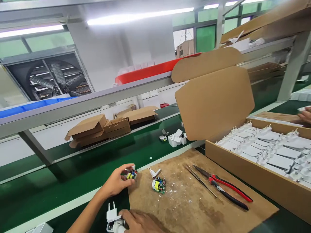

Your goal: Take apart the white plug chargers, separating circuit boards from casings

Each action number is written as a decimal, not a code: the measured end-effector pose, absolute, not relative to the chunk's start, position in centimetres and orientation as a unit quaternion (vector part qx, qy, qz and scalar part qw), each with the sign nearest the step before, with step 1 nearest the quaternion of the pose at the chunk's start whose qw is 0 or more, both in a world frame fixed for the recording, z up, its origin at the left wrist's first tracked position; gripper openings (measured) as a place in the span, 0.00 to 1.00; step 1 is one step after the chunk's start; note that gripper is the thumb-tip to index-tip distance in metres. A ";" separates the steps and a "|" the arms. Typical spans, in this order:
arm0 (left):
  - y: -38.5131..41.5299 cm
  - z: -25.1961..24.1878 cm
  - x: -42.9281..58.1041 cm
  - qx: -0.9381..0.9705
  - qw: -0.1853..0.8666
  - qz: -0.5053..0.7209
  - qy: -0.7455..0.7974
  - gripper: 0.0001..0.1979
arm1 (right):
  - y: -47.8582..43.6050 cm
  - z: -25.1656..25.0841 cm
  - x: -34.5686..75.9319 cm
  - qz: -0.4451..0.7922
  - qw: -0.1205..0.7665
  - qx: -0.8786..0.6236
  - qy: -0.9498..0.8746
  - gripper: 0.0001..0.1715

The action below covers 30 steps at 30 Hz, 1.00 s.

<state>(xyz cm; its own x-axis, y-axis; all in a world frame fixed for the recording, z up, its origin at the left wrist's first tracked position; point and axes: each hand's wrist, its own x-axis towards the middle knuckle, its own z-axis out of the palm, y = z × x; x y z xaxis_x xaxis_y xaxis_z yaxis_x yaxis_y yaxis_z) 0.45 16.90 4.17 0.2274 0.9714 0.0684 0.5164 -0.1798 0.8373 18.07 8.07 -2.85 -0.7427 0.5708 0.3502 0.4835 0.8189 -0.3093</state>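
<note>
My left hand (pixel 116 182) is closed on a small circuit board (pixel 132 173) with yellow and dark parts, held above the left edge of the cardboard sheet. Lower down, my right hand (pixel 139 222) grips a white plug charger case (pixel 113 216) whose two metal pins point up. That case looks open at its near side, and fingers hide part of it. On the cardboard, between the hands and the tools, lies another circuit board (pixel 159 185) with a yellow transformer. A white plug piece (pixel 155 173) with pins rests just behind it, and white crumbs are scattered nearby.
Tweezers (pixel 201 181) and red-and-black pliers (pixel 225 187) lie on the cardboard sheet (pixel 177 213). At right stands an open carton (pixel 243 170) packed with white chargers. White cases (pixel 177 138) sit on the green conveyor belt (pixel 97 165). Another person's hand (pixel 305 114) shows at far right.
</note>
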 end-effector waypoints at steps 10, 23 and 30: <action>8.9 8.8 -1.2 0.637 0.405 0.434 0.491 0.32 | 6.8 2.6 20.6 0.006 0.154 -0.196 -0.969 0.25; -0.1 2.0 -0.9 0.756 0.111 0.438 0.473 0.13 | 6.3 3.5 20.4 -0.006 0.115 -0.213 -0.970 0.21; -1.0 1.9 -1.9 0.716 0.012 0.469 0.516 0.21 | 7.3 2.0 21.0 -0.021 0.195 -0.166 -0.966 0.23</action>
<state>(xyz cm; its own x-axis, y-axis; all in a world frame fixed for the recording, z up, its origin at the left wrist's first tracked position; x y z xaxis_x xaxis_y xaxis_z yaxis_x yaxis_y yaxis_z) -1.95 -0.96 1.91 0.0269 0.7511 0.6596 0.7290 -0.4662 0.5012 21.00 7.32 2.03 -0.8686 0.3123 0.3846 0.3291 0.9440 -0.0234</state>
